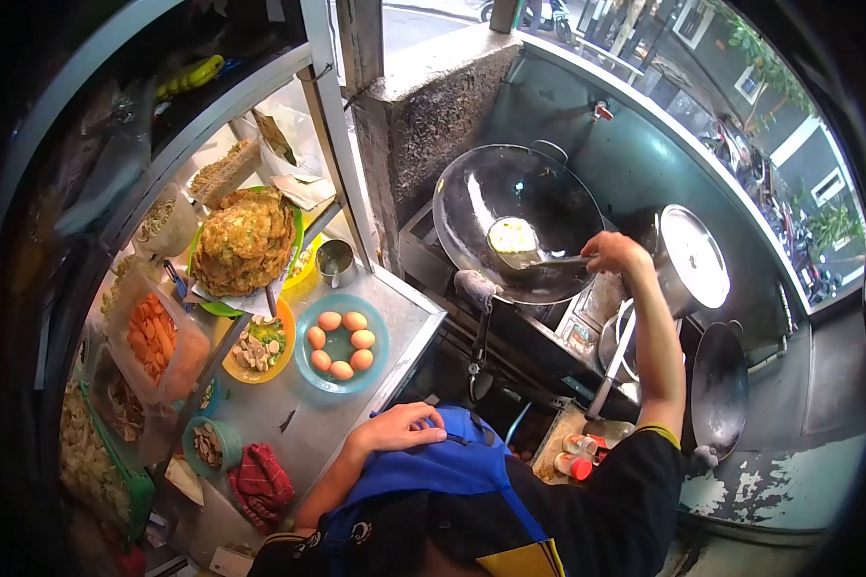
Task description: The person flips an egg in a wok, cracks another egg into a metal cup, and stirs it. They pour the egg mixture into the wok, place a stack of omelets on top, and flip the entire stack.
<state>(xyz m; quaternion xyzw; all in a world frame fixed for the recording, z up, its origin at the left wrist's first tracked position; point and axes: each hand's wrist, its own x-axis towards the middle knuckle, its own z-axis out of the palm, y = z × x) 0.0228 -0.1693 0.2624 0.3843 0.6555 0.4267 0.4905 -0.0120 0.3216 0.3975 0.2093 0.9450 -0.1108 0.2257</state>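
My right hand (618,252) is closed around the handle of a wok spatula (560,261), reaching over the near right rim of a large black wok (470,216). Down in the wok, the spatula's blade lies against a pale yellow-white round of egg (512,236). The wok sits on the stove, its cloth-wrapped handle (477,287) pointing toward me. At my waist my left hand (404,426) rests on the blue apron (423,471), fingers lying loosely over the cloth with nothing in them.
A blue plate (343,384) of several brown eggs stands on the metal counter, near a metal cup (335,258), an orange bowl (234,365) and a red cloth (262,486). Fried fritters (244,242) are piled behind. Right of the wok are a lidded pot (693,255) and a second wok (720,389).
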